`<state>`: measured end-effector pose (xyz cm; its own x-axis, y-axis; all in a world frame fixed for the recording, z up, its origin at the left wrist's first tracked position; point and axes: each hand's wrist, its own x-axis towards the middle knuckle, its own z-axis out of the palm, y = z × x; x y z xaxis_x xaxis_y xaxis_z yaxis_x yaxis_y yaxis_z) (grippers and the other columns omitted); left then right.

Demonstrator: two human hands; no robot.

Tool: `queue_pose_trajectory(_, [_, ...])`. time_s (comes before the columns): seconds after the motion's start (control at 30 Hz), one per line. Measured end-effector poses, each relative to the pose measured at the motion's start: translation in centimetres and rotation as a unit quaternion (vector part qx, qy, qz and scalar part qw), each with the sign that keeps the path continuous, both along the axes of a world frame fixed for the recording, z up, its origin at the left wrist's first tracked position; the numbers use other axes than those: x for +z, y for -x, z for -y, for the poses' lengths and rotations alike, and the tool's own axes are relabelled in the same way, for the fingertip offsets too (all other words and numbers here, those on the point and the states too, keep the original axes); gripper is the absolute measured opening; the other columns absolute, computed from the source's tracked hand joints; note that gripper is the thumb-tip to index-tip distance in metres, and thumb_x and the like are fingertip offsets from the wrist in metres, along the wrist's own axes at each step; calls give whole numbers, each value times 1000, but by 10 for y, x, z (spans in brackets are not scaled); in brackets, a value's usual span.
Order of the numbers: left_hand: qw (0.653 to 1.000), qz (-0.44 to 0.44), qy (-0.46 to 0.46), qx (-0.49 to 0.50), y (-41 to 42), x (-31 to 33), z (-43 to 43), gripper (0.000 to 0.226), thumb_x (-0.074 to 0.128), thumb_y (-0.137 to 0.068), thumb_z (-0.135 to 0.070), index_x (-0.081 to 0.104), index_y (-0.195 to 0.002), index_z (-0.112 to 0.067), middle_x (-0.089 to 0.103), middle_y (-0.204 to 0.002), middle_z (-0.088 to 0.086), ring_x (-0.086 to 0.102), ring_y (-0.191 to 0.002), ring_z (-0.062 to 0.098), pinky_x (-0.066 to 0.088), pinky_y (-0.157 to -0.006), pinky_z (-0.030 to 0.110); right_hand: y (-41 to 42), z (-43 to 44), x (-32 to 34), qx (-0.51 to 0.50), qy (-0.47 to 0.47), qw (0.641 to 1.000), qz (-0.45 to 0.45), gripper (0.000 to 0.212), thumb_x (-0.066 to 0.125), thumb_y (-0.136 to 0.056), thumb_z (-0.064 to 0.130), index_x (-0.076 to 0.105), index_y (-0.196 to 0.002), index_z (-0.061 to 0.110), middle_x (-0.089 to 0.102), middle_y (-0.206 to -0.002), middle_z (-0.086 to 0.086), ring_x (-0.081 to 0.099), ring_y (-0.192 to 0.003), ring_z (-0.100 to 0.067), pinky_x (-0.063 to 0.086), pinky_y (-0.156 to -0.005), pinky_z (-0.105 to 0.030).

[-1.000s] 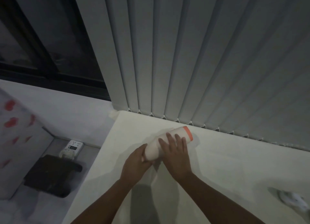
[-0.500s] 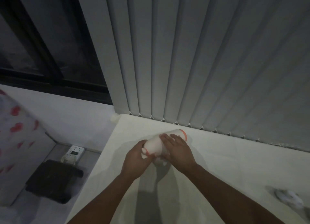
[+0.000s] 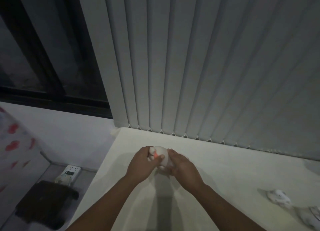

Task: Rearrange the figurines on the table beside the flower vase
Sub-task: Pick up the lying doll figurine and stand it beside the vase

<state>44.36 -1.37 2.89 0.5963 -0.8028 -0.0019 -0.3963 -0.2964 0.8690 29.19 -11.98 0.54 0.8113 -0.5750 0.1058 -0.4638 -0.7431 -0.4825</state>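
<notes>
Lying right of both hands' white object (image 3: pixel 161 157): pale figurines (image 3: pixel 279 198)

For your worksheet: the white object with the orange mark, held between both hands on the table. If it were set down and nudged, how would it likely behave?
The white object looks rounded, so it may well roll on the smooth table. Both the left hand and the right hand cup it, perhaps because it is slippery or awkward. It keeps its shape, so it is probably stiff.
</notes>
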Motion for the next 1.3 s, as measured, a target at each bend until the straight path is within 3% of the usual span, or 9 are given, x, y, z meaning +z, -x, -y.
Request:
queue_pose_trajectory(0.17, [993, 38, -50, -97, 4, -9, 5, 45, 75, -74, -36, 60, -115, -22, 65, -108, -2, 60, -99, 16, 48, -88, 29, 19, 11, -3, -19, -20, 1000, 2, 53, 54, -92, 10, 39, -143, 15, 42, -149, -4, 40, -138, -19, 19, -110, -18])
queue_pose_trajectory(0.27, [995, 47, -38, -85, 13, -9, 8, 50, 69, -69, -47, 60, -114, -26, 66, -103, -1, 61, -93, 16, 52, -88, 38, 23, 16, -4, -18, -18, 1000, -3, 56, 58, -90, 10, 39, -143, 12, 43, -149, -7, 41, -137, -22, 20, -112, -23])
queue_pose_trajectory(0.37, [997, 45, -9, -69, 16, -3, 18, 46, 67, -65, -53, 64, -103, -29, 67, -93, -3, 62, -86, 15, 53, -82, 39, 24, 24, -5, -24, -23, 999, 10, 63, 65, -88, 23, 37, -144, 15, 44, -149, -4, 41, -137, -20, 31, -116, -32])
queue_pose_trajectory(0.53, [999, 21, 20, -39, 20, 7, 39, 32, 76, -67, -48, 68, -88, -25, 69, -81, -1, 61, -74, 16, 51, -71, 35, 22, 33, -8, -70, -41, 996, 25, 77, 69, -81, 43, 31, -146, 26, 41, -150, 7, 38, -135, -14, 36, -105, -27])
queue_pose_trajectory(0.73, [997, -16, -1, -80, 15, 16, 56, 37, 82, -67, -35, 67, -99, -25, 66, -98, 0, 62, -87, 16, 50, -78, 27, 24, 45, 10, -91, -93, 990, 59, 69, 59, -75, 50, 44, -138, 26, 59, -131, 3, 53, -117, -19, 37, -89, -21])
queue_pose_trajectory(0.87, [991, -48, -9, -126, 15, 24, 61, 45, 80, -72, -25, 63, -114, -25, 63, -111, -2, 61, -92, 7, 48, -77, 16, 31, 53, 26, -85, -158, 980, 83, 57, 66, -72, 38, 52, -127, 36, 68, -112, 6, 60, -95, -14, 49, -81, -28])
queue_pose_trajectory(1.0, [981, -108, 7, -158, 18, 27, 64, 46, 78, -76, -20, 61, -118, -26, 67, -116, -6, 63, -103, 9, 49, -86, 17, 46, 60, 38, -79, -259, 957, 100, 56, 77, -72, 25, 57, -119, 49, 69, -112, 21, 62, -106, -1, 50, -95, -30])
queue_pose_trajectory(1.13, [968, -164, 14, -192, 29, 28, 63, 43, 77, -78, -20, 60, -117, -26, 68, -118, -8, 62, -112, 4, 49, -98, 29, 69, 61, 51, -49, -331, 938, 93, 50, 75, -78, 17, 61, -124, 32, 70, -117, 15, 63, -108, -2, 50, -91, -26])
queue_pose_trajectory(1.3, [949, -207, 3, -238, 47, 30, 60, 50, 73, -81, -10, 54, -126, -24, 67, -119, -7, 62, -112, 7, 54, -86, 18, 94, 55, 56, -49, -401, 908, 108, 44, 72, -82, 7, 62, -123, 19, 72, -116, 5, 66, -107, -10, 55, -86, -23])
